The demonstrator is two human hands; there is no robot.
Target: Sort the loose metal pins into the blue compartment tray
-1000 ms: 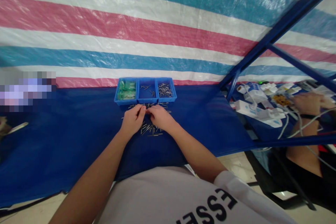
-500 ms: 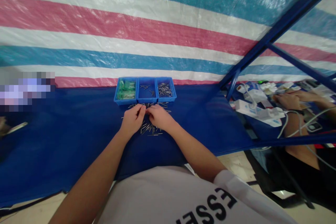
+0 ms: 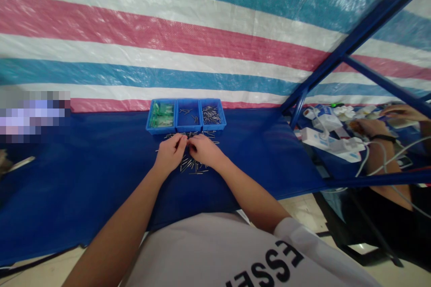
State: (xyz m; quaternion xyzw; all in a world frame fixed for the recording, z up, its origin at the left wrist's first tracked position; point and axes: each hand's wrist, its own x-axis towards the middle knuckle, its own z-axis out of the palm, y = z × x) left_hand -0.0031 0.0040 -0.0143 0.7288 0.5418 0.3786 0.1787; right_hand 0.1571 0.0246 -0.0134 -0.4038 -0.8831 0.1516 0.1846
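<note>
My left hand (image 3: 170, 152) and my right hand (image 3: 204, 149) are close together over a spread of thin metal pins (image 3: 195, 166) on the blue table. Both have their fingers pinched closed; whatever lies between the fingertips is too small to make out. Right behind them stands a blue three-part bin (image 3: 188, 129). Its left compartment holds green and clear plastic packets (image 3: 163, 114). A few thin pins (image 3: 195, 119) lie in the middle one, and a heap of short metal pieces (image 3: 211, 115) fills much of the right one.
Behind the blue table (image 3: 94, 179) hangs a striped plastic sheet (image 3: 202, 40). A blue metal frame (image 3: 323, 65) slants up at the right. Beyond it are a white power strip (image 3: 333, 143), cables, and a co-worker's hands (image 3: 370, 128). A pale strip (image 3: 22, 163) is at the far left.
My right hand's fingertips have shifted slightly, opening a small gap from my left hand. At the right, the co-worker's hands have moved apart.
</note>
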